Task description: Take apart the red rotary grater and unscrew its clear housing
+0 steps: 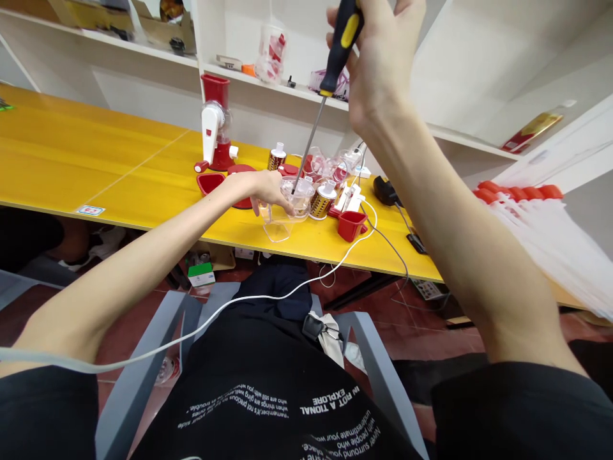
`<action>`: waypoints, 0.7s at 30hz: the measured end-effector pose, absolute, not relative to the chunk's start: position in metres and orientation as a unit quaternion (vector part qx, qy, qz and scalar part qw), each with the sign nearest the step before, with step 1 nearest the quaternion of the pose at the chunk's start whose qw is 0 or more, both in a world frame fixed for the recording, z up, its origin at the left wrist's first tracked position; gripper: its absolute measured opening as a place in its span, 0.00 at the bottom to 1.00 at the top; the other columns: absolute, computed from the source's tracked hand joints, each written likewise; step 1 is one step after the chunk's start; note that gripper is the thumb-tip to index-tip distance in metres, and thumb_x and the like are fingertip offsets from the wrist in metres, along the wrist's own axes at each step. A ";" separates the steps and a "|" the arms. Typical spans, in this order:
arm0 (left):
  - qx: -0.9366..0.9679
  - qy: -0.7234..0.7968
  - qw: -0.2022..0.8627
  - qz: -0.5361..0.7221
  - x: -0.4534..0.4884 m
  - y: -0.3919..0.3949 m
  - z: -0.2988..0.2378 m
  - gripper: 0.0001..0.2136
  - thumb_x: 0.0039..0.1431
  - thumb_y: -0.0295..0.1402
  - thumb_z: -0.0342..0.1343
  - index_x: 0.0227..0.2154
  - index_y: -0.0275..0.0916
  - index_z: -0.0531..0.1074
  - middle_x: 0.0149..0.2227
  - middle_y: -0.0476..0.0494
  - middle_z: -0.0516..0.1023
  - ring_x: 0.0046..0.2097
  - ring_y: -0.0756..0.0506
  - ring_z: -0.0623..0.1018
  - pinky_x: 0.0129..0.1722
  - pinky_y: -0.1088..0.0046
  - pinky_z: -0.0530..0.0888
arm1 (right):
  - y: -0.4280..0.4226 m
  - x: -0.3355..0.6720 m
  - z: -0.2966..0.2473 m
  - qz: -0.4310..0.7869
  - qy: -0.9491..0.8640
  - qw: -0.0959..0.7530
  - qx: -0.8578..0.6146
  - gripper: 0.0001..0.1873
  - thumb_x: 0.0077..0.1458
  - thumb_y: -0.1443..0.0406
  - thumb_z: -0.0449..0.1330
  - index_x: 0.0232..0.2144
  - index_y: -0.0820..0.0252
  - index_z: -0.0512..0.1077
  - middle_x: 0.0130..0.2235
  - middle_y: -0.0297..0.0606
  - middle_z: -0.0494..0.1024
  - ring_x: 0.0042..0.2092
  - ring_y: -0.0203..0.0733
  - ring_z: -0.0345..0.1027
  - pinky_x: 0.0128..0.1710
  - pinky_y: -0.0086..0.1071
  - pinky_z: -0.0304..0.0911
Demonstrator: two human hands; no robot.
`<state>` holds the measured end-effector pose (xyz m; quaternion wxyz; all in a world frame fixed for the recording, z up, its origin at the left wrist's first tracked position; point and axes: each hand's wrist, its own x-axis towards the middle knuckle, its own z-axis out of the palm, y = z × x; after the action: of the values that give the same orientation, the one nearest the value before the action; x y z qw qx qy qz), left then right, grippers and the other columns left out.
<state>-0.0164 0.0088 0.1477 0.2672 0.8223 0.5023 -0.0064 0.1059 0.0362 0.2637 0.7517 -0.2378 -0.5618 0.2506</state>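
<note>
My right hand (383, 57) is raised at the upper right, closed around the black and yellow handle of a screwdriver (339, 48). Its long metal shaft slants down to the left, and the tip reaches into a clear plastic housing (301, 203). The fingers of my left hand (271, 191) are wrapped on the left side of this housing, at the table's front part. Beside it on the right stands a gold grater drum (322, 199) with a white hub. Whether the tip touches a screw is hidden.
An assembled red and white rotary grater (215, 124) stands at the back left. Red hoppers (352, 225) and a second drum (276, 156) lie about on the yellow table (124, 160). A white cable (287, 295) crosses over my lap. White bags (550, 236) are at the right.
</note>
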 end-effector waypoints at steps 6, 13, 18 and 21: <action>0.818 0.511 0.266 -0.009 -0.016 0.008 0.149 0.43 0.42 0.56 0.70 0.60 0.34 0.76 0.50 0.31 0.80 0.52 0.29 0.79 0.48 0.57 0.79 | 0.023 0.108 0.265 0.285 -0.569 0.735 -0.234 0.09 0.77 0.66 0.41 0.53 0.52 0.58 0.27 0.23 0.63 0.25 0.24 0.66 0.22 0.16 0.58; 0.819 0.507 0.269 -0.003 -0.016 0.008 0.148 0.43 0.40 0.55 0.71 0.59 0.36 0.76 0.50 0.32 0.80 0.49 0.33 0.80 0.45 0.60 0.80 | 0.033 0.110 0.267 0.292 -0.563 0.742 -0.219 0.09 0.76 0.70 0.42 0.50 0.54 0.59 0.25 0.22 0.64 0.25 0.26 0.67 0.23 0.17 0.58; 0.819 0.508 0.268 -0.004 -0.016 0.008 0.149 0.44 0.39 0.55 0.70 0.60 0.38 0.76 0.48 0.33 0.81 0.49 0.33 0.80 0.46 0.60 0.80 | 0.046 0.112 0.264 0.274 -0.562 0.750 -0.216 0.09 0.75 0.64 0.42 0.53 0.49 0.58 0.30 0.23 0.65 0.26 0.26 0.68 0.24 0.18 0.56; 0.818 0.505 0.275 0.002 -0.017 0.010 0.147 0.44 0.39 0.54 0.71 0.60 0.36 0.75 0.49 0.32 0.80 0.48 0.33 0.80 0.46 0.59 0.80 | 0.051 0.115 0.265 0.243 -0.591 0.737 -0.222 0.09 0.73 0.68 0.42 0.50 0.50 0.59 0.30 0.22 0.62 0.25 0.22 0.64 0.27 0.17 0.58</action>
<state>-0.0169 0.0104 0.1469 0.2748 0.8183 0.5048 0.0021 0.1149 0.0506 0.2648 0.7367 -0.2223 -0.5907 0.2428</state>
